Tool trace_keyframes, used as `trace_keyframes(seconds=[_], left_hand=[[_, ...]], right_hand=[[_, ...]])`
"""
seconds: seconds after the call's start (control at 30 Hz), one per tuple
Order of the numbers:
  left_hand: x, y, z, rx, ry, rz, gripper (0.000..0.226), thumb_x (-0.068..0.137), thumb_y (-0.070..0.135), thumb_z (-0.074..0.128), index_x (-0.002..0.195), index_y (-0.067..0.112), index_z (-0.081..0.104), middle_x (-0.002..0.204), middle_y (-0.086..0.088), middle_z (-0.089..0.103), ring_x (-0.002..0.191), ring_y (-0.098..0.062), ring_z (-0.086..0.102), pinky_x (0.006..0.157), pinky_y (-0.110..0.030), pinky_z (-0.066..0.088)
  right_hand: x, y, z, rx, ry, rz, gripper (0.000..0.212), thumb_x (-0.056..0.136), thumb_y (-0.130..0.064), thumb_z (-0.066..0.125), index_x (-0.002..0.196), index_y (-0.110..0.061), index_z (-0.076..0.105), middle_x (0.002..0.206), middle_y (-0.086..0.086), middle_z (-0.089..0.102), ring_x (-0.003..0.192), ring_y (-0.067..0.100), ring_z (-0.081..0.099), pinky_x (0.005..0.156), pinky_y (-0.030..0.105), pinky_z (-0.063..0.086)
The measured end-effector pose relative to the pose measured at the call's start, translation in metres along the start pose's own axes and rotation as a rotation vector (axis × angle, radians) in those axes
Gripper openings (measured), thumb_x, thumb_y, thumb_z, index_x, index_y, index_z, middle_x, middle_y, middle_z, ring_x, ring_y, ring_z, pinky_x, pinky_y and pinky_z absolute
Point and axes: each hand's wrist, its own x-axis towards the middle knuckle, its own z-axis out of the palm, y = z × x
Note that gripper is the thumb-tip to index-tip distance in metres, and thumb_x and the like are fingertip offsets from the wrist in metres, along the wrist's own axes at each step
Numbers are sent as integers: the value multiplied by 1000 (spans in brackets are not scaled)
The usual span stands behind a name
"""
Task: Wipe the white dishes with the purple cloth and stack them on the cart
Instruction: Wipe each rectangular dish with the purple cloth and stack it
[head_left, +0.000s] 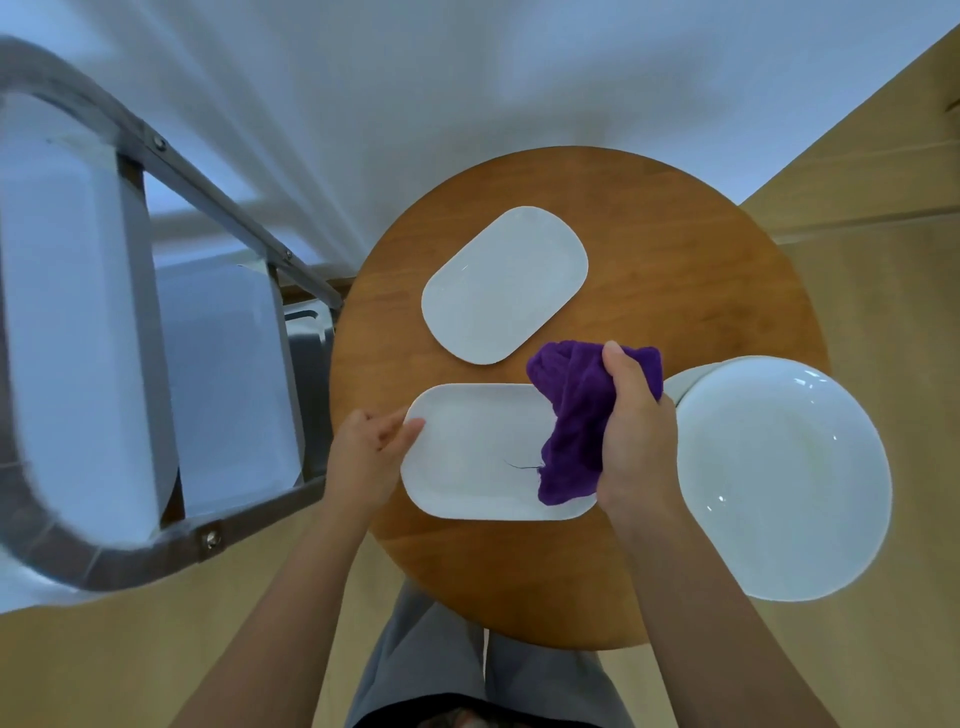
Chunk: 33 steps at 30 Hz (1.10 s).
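A white oblong dish (467, 452) lies near the front of the round wooden table (675, 249). My left hand (369, 452) grips its left end. My right hand (634, 431) is closed around the bunched purple cloth (571, 415), which hangs down onto the dish's right end. A second white oblong dish (504, 283) rests farther back on the table. A large round white bowl (779, 478) sits at the table's right edge, overhanging it, with another white dish partly hidden behind it.
The metal-framed cart (171, 171) stands to the left, with white trays or dishes (228, 379) on its shelves. A white wall is behind the table. Wooden floor surrounds it, and my grey-trousered legs (483, 670) are below.
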Motion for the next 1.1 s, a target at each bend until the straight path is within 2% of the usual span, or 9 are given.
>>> trace_keyframes(seconds=[0.13, 0.3, 0.43, 0.57, 0.67, 0.77, 0.93, 1.0, 1.1], left_hand=[[-9, -5, 10, 10, 103, 34, 31, 97, 31, 49, 113, 11, 66, 79, 7, 43, 72, -6, 43, 63, -13, 31], [-14, 1, 18, 32, 221, 44, 29, 99, 25, 45, 105, 5, 66, 79, 10, 40, 65, -2, 40, 59, -6, 25], [-16, 3, 17, 115, 242, 63, 30, 101, 22, 41, 108, 4, 64, 91, 1, 44, 74, -9, 43, 73, -16, 33], [-19, 10, 11, 123, 228, 55, 25, 102, 25, 39, 106, 12, 60, 91, 1, 50, 76, -10, 49, 71, -19, 37], [-27, 15, 6, -70, 203, 82, 10, 101, 27, 37, 96, 23, 45, 80, 11, 50, 66, -5, 49, 57, -12, 34], [-37, 23, 2, -341, 180, 57, 9, 102, 28, 35, 94, 29, 39, 83, 15, 48, 72, -4, 51, 57, -11, 36], [-43, 30, 0, -627, 134, -57, 17, 101, 39, 32, 93, 36, 47, 89, 13, 53, 82, -5, 53, 66, -16, 41], [-42, 31, -1, -786, 63, -129, 29, 99, 45, 34, 84, 34, 56, 79, 12, 61, 78, -7, 58, 69, -22, 47], [-43, 33, -5, -904, -29, -217, 29, 96, 49, 36, 82, 38, 59, 67, 20, 69, 65, -1, 67, 54, -19, 53]], right_hand=[[-12, 8, -6, 17, 22, -15, 33, 88, -46, 56, 60, -31, 63, 49, -14, 55, 60, 10, 57, 59, 27, 47], [-22, 20, -16, 32, 87, 11, 29, 88, -44, 56, 69, -22, 59, 53, -10, 59, 68, 16, 60, 65, 30, 47], [-26, 27, -18, 49, 98, 32, 24, 88, -43, 56, 77, -23, 59, 67, -2, 60, 72, 19, 60, 70, 34, 48], [-28, 33, -18, 55, 83, 17, 19, 90, -41, 54, 82, -25, 57, 71, -1, 59, 73, 18, 60, 65, 31, 48], [-27, 37, -16, 45, 92, -17, 18, 91, -41, 53, 81, -26, 56, 69, -4, 59, 72, 16, 60, 63, 28, 48], [-25, 39, -13, 17, 132, -57, 20, 92, -42, 50, 83, -25, 57, 67, -6, 59, 71, 14, 60, 60, 26, 47], [-14, 43, -12, 15, 242, -7, 35, 93, -47, 46, 115, -22, 55, 97, 2, 63, 89, 17, 60, 65, 28, 47], [-12, 46, -12, 2, 254, -1, 27, 93, -46, 45, 104, -25, 57, 90, 0, 62, 84, 16, 59, 60, 25, 44], [-15, 52, -15, 1, 261, -20, 20, 95, -44, 44, 85, -30, 54, 77, -5, 59, 75, 13, 58, 56, 24, 41]])
